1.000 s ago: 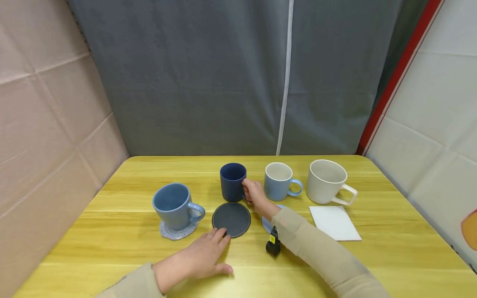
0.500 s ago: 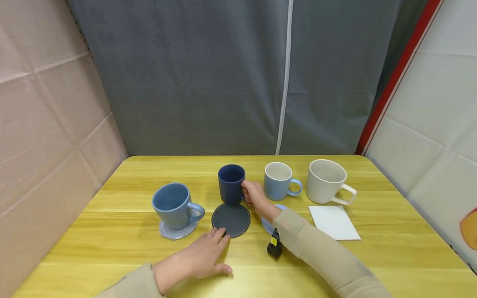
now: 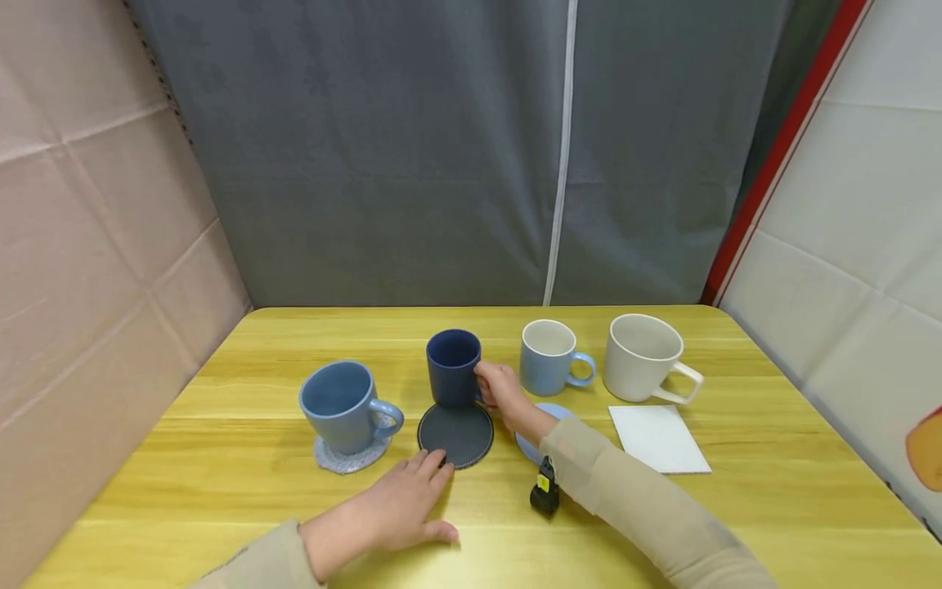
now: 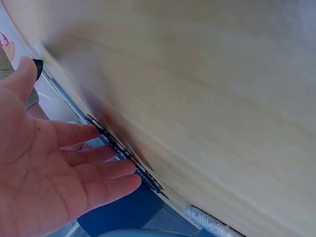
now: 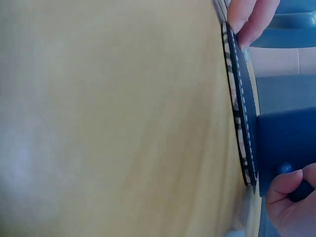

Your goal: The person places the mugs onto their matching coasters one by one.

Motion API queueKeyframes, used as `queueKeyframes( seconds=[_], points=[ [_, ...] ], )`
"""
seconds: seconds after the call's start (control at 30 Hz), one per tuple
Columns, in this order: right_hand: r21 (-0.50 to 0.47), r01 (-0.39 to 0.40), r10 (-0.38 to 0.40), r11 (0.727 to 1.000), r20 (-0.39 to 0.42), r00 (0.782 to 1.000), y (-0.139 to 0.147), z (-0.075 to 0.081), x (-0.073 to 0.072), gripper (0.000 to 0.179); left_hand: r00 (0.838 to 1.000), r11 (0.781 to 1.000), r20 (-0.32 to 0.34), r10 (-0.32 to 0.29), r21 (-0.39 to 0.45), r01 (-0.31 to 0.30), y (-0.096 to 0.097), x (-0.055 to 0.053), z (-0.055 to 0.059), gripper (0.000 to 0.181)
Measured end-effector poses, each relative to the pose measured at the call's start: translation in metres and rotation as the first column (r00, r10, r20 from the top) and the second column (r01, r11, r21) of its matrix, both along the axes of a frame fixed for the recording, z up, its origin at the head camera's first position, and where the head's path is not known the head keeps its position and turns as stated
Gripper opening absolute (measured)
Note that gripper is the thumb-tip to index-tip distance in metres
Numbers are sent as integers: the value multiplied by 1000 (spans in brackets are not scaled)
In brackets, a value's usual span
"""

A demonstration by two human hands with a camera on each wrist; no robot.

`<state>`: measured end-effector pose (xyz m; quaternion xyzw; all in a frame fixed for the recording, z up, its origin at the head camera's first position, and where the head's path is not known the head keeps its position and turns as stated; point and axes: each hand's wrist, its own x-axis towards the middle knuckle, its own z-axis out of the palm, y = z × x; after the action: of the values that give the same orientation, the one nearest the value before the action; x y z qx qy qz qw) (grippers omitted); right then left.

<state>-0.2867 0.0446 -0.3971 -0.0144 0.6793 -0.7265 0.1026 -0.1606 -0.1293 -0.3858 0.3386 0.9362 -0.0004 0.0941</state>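
In the head view my right hand [image 3: 506, 394] grips the handle of a dark blue mug [image 3: 452, 372]. The mug stands upright, its base over the far rim of a round black coaster [image 3: 456, 440]. My left hand [image 3: 397, 505] lies with fingers extended, fingertips on the coaster's near edge. In the left wrist view those fingers [image 4: 106, 170] reach the stitched coaster rim [image 4: 131, 160]. The right wrist view shows the thumb and fingers of my right hand [image 5: 294, 207] curled at the mug handle, the mug [image 5: 289, 133] over the coaster's far part.
A blue mug [image 3: 340, 405] sits on a grey coaster [image 3: 346, 463] at left. To the right stand a light blue mug [image 3: 545, 364] and a large white mug [image 3: 640, 364]. A light blue coaster [image 3: 526, 446], partly hidden by my right arm, and a white square coaster [image 3: 660, 439] lie nearer.
My right hand has brought the dark blue mug slightly nearer and left, from behind the black coaster to over its far edge. My left hand has stayed in place.
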Motion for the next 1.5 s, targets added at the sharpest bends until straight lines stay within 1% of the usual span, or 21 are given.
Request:
queueKeyframes(
  seconds=[0.17, 0.4, 0.47, 0.67, 0.8, 0.97, 1.03, 1.2, 1.43, 1.5],
  points=[
    [0, -1, 1, 1000, -3, 1000, -2, 0, 4, 36, 1000, 1000, 7, 7, -1, -7, -1, -1, -1, 86],
    [28, -30, 30, 999, -7, 1000, 0, 2, 10, 39, 998, 999, 53, 30, 12, -31, -3, 1, -2, 90],
    [35, -43, 44, 998, -12, 999, 0, 6, 13, 39, 998, 999, 54, 31, 16, -32, -3, 1, -2, 90],
    [47, -60, 62, 997, -47, 997, 1, 27, 32, 37, 998, 999, 50, 26, 18, -27, -3, 1, -1, 89],
    [49, -59, 61, 997, -46, 997, 0, 30, 37, 38, 998, 999, 61, 35, 22, -36, -3, 1, 0, 89],
    [32, -70, 71, 997, -38, 997, 1, 28, 39, 38, 991, 997, 115, 63, 28, -66, -3, 2, -1, 90],
    [33, -72, 74, 997, -40, 997, 1, 28, 40, 37, 991, 997, 120, 66, 24, -69, -3, 2, -1, 91],
    [37, -75, 76, 997, -47, 996, 2, 26, 42, 35, 995, 999, 89, 50, 9, -51, -4, 1, -1, 90],
    [34, -89, 91, 995, -38, 995, 5, 5, 30, 38, 997, 999, 70, 39, 15, -40, -3, 1, -1, 89],
    [34, -92, 94, 995, -39, 995, 6, 2, 30, 38, 997, 999, 71, 38, 15, -39, -3, 1, -1, 89]
  ],
)
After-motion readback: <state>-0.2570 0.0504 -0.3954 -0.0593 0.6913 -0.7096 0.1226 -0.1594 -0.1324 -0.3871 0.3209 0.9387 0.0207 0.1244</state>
